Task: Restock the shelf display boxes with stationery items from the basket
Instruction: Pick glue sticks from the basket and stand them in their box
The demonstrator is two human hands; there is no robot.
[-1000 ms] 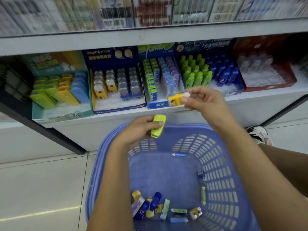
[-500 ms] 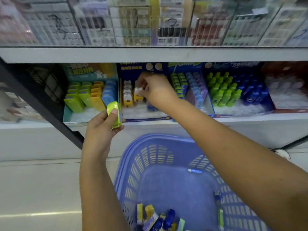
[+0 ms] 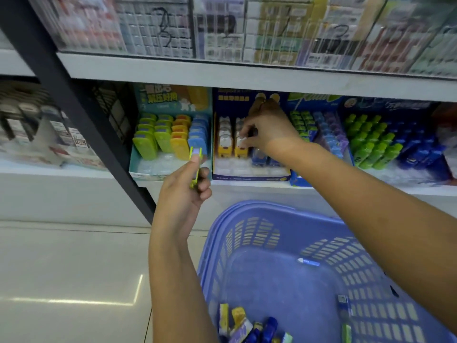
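Left grip [image 3: 181, 194] pinches green case [image 3: 195, 164]; right grip [image 3: 267, 129] pinches yellow item [image 3: 240, 151] inside navy box [image 3: 247, 175].

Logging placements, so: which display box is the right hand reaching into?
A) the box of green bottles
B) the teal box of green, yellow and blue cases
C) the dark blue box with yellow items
C: the right hand pinches a yellow item standing inside the dark blue display box.

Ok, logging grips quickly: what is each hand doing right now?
Left hand: holds a green item.
Right hand: pinches a yellow item in the blue box.
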